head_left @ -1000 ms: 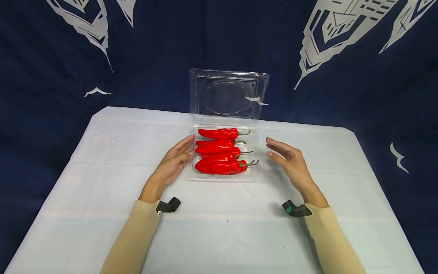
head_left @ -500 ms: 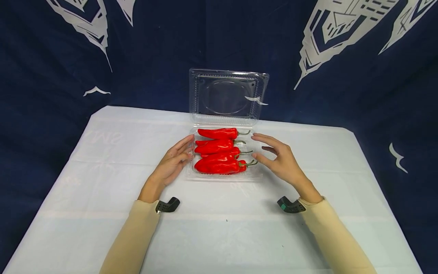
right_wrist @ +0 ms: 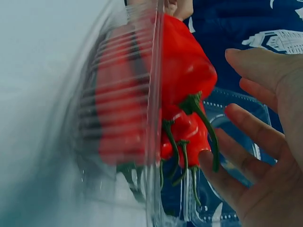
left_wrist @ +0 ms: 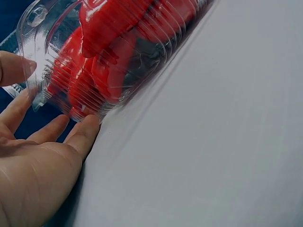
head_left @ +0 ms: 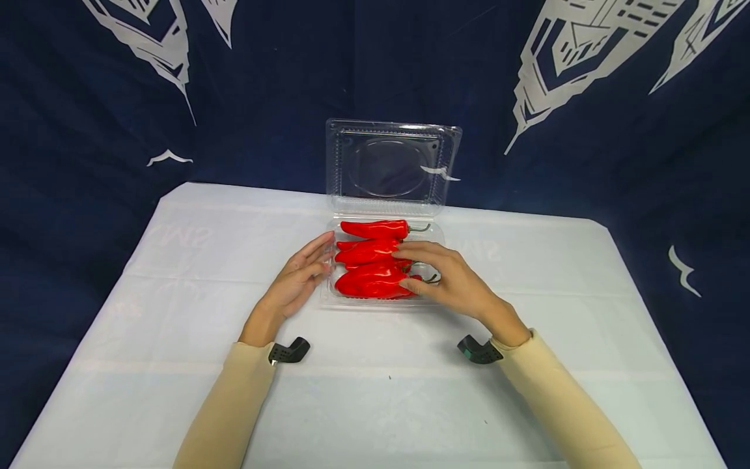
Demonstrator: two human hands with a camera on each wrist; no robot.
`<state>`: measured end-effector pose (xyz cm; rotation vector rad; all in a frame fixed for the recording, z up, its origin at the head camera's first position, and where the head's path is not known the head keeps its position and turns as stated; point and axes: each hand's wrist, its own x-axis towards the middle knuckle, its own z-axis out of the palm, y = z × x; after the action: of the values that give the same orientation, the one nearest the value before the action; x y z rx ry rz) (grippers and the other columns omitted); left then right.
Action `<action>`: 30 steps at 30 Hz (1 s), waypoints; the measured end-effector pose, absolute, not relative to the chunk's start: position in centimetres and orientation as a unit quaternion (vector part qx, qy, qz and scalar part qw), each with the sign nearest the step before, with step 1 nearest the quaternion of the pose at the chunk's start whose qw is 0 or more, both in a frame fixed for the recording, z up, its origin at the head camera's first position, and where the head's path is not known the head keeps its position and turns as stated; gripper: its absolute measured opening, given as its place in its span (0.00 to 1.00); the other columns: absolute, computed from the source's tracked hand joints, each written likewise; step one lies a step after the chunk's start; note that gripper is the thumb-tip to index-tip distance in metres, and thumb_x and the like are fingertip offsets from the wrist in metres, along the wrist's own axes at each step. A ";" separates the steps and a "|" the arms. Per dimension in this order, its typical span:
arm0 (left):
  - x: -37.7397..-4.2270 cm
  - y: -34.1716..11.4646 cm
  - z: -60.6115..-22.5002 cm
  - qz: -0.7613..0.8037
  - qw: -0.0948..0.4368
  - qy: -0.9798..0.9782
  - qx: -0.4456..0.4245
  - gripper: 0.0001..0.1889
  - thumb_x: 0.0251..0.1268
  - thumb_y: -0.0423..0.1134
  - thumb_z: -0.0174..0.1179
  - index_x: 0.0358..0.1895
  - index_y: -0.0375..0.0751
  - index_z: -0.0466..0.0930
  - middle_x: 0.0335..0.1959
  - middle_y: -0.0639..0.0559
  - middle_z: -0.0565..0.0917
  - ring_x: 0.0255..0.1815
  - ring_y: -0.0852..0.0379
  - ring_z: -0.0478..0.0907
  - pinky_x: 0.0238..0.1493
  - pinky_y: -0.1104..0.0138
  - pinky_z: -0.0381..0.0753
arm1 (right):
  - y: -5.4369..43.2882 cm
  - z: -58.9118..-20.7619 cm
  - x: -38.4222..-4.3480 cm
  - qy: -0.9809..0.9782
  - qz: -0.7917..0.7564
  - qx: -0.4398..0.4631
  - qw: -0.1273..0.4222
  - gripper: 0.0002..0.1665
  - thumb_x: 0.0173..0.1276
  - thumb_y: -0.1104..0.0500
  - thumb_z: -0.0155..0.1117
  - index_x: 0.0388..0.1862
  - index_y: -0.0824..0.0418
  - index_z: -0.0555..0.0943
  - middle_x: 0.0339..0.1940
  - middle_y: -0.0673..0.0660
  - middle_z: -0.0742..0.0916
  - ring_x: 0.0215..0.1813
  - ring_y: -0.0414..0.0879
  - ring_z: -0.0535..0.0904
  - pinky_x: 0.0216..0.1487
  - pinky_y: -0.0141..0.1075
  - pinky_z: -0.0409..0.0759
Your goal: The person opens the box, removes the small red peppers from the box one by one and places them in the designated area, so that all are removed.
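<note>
With the left hand extended beside a clear plastic hinged container, the right hand, spread over the glossy red peppers inside, seems mid-grasp, calling for a gentle pinch.

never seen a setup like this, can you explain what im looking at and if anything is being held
There's no machine here, just a person using two bare hands. The wide picture comes from a camera worn on the head, looking forward and down. The other two come from cameras on the wrists, probably the black devices showing there.

On the white table sits a clear plastic container, its lid standing open at the back. Several red peppers lie inside, green stems toward the person's right.

The left hand is at the container's left end, and the right hand reaches over the stem ends. Neither clearly grips anything; whether the right fingers touch a pepper, I can't tell.
</note>
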<state>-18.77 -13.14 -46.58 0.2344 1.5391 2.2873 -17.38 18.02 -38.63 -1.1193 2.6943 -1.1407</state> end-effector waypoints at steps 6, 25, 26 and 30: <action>-18.8 -13.1 -46.7 0.808 0.184 0.552 0.093 0.35 0.70 0.25 0.47 0.80 0.42 0.52 0.83 0.50 0.51 0.82 0.46 0.47 0.78 0.53 0.52 | 16.9 -39.0 -17.3 0.858 -0.367 -0.358 0.037 0.30 0.64 0.56 0.73 0.65 0.55 0.79 0.64 0.52 0.80 0.66 0.47 0.75 0.64 0.46 0.78; -18.6 -13.1 -46.5 0.814 0.187 0.543 0.088 0.35 0.71 0.24 0.45 0.80 0.42 0.51 0.83 0.50 0.50 0.82 0.47 0.47 0.79 0.52 0.50 | 14.8 -40.0 -17.1 0.872 -0.310 -0.374 0.048 0.28 0.66 0.53 0.71 0.64 0.56 0.80 0.62 0.52 0.82 0.66 0.47 0.75 0.69 0.46 0.73; -18.7 -13.1 -46.5 0.814 0.187 0.542 0.088 0.35 0.71 0.24 0.45 0.80 0.42 0.51 0.83 0.50 0.50 0.82 0.47 0.47 0.79 0.51 0.49 | 14.7 -40.1 -17.1 0.873 -0.304 -0.378 0.048 0.28 0.66 0.53 0.71 0.64 0.56 0.80 0.62 0.53 0.82 0.66 0.47 0.75 0.69 0.46 0.73; -18.7 -13.1 -46.6 0.817 0.186 0.539 0.089 0.36 0.70 0.24 0.46 0.80 0.43 0.51 0.83 0.51 0.51 0.82 0.47 0.47 0.79 0.51 0.49 | 14.4 -40.3 -17.1 0.875 -0.284 -0.391 0.040 0.26 0.66 0.54 0.71 0.63 0.56 0.81 0.60 0.53 0.84 0.65 0.48 0.76 0.70 0.47 0.71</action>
<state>-18.72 -13.08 -46.63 0.2519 1.5174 2.2994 -17.09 14.36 -40.25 -1.1981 2.6800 -0.8709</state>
